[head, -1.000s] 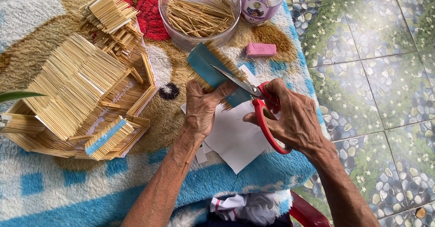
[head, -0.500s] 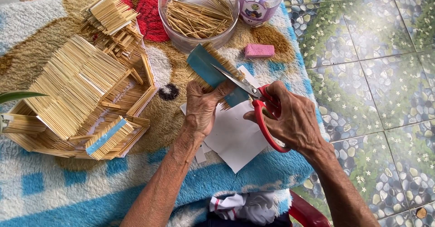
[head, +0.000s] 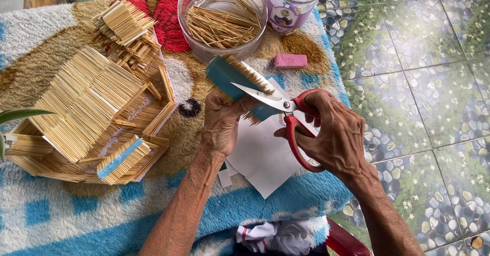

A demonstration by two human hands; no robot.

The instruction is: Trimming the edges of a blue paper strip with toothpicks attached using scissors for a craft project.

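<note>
A fluffy blanket [head: 61, 220] in blue, white, brown and red covers the tabletop; at 3 o'clock lies a floor [head: 423, 82] of green pebble-patterned tiles with small white flowers. At 9 o'clock on the blanket stands a model house of thin sticks [head: 92, 108]. At 12 o'clock sits a clear round bowl [head: 223, 18] holding loose sticks, with a purple-labelled jar [head: 293, 6] just beside it at 1 o'clock and a small pink block [head: 290, 61] below the jar. White paper sheets [head: 263, 159] lie under the hands. The left hand [head: 222, 123] pinches a teal strip lined with sticks [head: 232, 77] near the centre, its grip pressed onto the strip. The right hand [head: 334, 131] has its grip closed through the handles of red scissors [head: 286, 108], whose blades stand parted over the strip. At 6 o'clock a bundle of cloth [head: 275, 235] shows at the blanket's edge.
</note>
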